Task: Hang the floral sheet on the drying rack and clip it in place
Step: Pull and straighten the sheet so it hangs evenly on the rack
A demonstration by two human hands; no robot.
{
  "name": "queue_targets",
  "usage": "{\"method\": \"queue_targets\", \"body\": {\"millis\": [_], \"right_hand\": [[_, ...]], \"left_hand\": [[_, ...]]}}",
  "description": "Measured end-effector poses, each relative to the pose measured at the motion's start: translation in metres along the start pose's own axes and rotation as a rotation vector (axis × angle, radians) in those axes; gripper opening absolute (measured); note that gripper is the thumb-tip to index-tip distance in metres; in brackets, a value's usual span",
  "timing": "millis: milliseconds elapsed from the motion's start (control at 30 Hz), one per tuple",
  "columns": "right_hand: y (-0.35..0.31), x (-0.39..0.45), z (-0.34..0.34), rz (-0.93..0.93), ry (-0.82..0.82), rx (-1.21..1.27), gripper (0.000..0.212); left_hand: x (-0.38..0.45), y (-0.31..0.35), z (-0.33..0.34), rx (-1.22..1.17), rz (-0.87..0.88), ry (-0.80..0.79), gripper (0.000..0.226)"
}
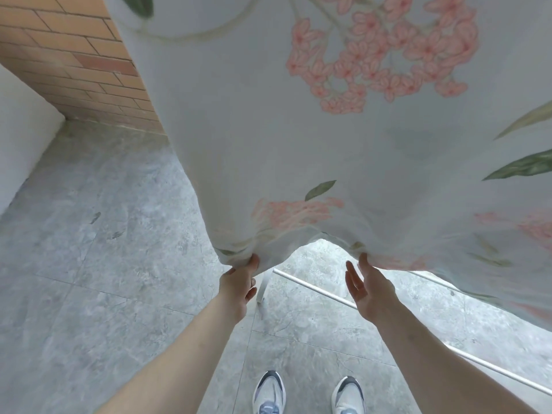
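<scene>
Head view: the floral sheet (343, 150), pale with pink blossom clusters and green leaves, hangs down across the upper centre and right of the scene, its lower hem sagging just above both hands. A grey marbled tile floor (98, 234) lies beneath, meeting an orange brick wall (77, 55) at far left, with a white ledge (21, 135) in front of it. Parts of the white drying rack (316, 289) show under the hem: a thin rail running right and near, and one upright leg between the hands. The left hand (239, 286) pinches the hem's left corner, thumb on top and fingers curled beneath. The right hand (370, 288) is spread, fingers straight, palm turned left; its thumb tip touches the hem, though whether it bears any cloth cannot be confirmed. Two white sneakers (307, 394) stand at the near edge.
</scene>
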State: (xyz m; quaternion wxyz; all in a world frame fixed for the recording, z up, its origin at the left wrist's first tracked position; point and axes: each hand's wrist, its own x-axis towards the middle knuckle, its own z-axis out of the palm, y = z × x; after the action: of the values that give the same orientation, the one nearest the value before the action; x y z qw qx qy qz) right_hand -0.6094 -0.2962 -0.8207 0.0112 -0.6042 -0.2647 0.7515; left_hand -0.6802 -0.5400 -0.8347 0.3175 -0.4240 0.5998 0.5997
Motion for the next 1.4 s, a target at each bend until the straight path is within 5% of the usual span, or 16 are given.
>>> {"method": "queue_targets", "body": {"millis": [367,633,833,1067,1200,1333,1400], "right_hand": [[0.030,0.025,-0.002,-0.103,0.188,-0.152,0.015],[0.036,0.049,-0.005,-0.130,0.231,-0.274,0.018],[0.046,0.071,-0.022,-0.113,0.248,-0.328,0.020],[0.052,0.050,-0.050,-0.023,0.181,-0.413,0.015],[0.050,0.010,-0.072,-0.208,0.119,-0.769,0.019],[0.044,-0.029,-0.098,-0.444,0.015,-1.204,0.026],[0.039,-0.049,-0.116,-0.500,0.023,-1.269,0.030]], "left_hand": [[0.023,0.010,-0.002,0.244,0.048,0.116,0.041],[0.047,0.017,0.017,0.339,0.141,0.188,0.037],[0.074,0.020,0.025,0.396,0.146,0.224,0.072],[0.053,0.001,0.009,0.506,0.134,0.218,0.050],[0.018,-0.011,-0.003,0.832,0.102,0.109,0.043],[-0.022,-0.021,-0.002,1.527,0.411,0.003,0.030],[-0.043,-0.026,0.009,1.629,0.485,-0.069,0.028]]}}
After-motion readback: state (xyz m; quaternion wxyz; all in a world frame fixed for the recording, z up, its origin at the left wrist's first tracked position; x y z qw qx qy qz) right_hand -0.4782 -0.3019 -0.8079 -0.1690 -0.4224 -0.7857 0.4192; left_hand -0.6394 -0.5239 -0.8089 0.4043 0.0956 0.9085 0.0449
